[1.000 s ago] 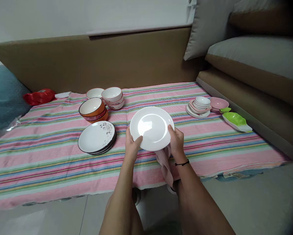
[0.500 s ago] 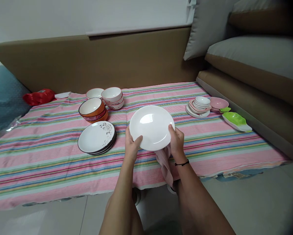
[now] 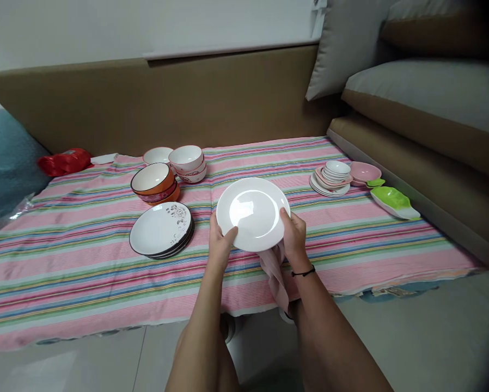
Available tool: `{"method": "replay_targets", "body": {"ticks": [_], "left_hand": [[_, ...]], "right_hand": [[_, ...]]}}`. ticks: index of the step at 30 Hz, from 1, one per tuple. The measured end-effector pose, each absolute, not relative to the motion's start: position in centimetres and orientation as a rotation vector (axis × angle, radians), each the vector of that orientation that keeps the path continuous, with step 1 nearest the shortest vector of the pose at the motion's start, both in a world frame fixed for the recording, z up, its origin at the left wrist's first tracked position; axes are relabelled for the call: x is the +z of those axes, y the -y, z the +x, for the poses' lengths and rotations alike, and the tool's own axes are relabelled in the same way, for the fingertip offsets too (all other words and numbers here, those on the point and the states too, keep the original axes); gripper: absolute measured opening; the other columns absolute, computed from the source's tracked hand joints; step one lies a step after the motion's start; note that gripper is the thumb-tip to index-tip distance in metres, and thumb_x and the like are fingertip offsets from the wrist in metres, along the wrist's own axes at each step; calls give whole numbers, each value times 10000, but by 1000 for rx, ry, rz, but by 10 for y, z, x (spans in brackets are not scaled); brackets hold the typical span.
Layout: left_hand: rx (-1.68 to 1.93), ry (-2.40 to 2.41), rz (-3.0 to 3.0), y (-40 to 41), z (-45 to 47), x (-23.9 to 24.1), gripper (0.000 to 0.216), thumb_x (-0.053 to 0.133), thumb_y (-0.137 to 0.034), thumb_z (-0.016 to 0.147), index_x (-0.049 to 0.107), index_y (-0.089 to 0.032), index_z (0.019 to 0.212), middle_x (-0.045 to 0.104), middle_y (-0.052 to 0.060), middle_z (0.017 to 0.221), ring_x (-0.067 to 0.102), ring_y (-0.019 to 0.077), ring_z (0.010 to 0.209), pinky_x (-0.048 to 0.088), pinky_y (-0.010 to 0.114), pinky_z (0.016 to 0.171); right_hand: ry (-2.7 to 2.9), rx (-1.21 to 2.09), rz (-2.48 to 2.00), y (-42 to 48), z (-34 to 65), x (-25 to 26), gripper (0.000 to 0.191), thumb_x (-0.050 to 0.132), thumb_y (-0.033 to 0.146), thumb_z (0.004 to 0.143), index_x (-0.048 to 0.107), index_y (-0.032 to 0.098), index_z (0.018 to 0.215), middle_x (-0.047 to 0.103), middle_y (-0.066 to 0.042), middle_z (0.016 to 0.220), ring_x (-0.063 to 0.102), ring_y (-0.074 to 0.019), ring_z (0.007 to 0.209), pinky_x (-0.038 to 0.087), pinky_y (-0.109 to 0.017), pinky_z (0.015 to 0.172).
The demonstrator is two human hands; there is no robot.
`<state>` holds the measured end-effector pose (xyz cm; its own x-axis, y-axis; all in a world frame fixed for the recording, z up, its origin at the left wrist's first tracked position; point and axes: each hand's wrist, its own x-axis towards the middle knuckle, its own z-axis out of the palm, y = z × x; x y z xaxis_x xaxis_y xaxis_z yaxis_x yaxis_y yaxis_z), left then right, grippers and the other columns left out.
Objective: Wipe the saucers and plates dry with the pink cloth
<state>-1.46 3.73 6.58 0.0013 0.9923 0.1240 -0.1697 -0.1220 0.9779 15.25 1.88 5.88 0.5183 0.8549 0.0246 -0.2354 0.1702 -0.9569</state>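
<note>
A round, glossy white plate [image 3: 255, 212] is held up over the striped cloth, its upper face turned towards me. My left hand [image 3: 221, 239] grips its lower left rim, thumb on top and fingers underneath. On the right rim, my right hand [image 3: 293, 233] is closed the same way, with a black cord round the wrist. A dusty pink cloth [image 3: 275, 275] hangs below the plate beside my right hand; how it is held is hidden. Left of my left hand lies a stack of dark-rimmed plates [image 3: 158, 230] with a floral print.
Orange bowls [image 3: 152, 179] and red-rimmed white bowls [image 3: 187, 158] stand in stacks at the back left. Small dishes [image 3: 336, 171], a pink bowl [image 3: 365, 173] and a green leaf-shaped dish [image 3: 395, 201] sit at the right, near sofa cushions [image 3: 424, 103]. A red bundle [image 3: 67, 161] lies far left.
The white plate has tilted slightly, and the bright reflection on it has spread. Both hands keep their hold, almost in the same place.
</note>
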Motion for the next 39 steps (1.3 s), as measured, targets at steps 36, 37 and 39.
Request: {"method": "replay_targets", "body": {"ticks": [36,37,39], "left_hand": [[1153,-561,855,-45,-23,85,481,507,-444,857,490,-274,1307,444,113,1433,568,283,1154,451,429,938],[1162,-562,851,-46,-24,86,467,510,-432,856,505,-268,1293,453,112,1426,579,276,1135,459,421,926],[1180,-569,847,-46,-25,88,446,510,-419,856,526,-262,1274,465,107,1418,590,269,1109,469,415,912]], "right_hand": [[170,318,-1451,6,285,42,325,612,454,640,575,135,682,588,-28,695,521,-152,648,444,-271,558],[150,292,-1466,11,298,38,313,601,438,647,584,132,710,596,-33,724,527,-152,659,443,-266,553],[85,283,-1535,20,321,30,302,552,430,683,580,137,753,595,-35,737,524,-147,631,421,-257,502]]}}
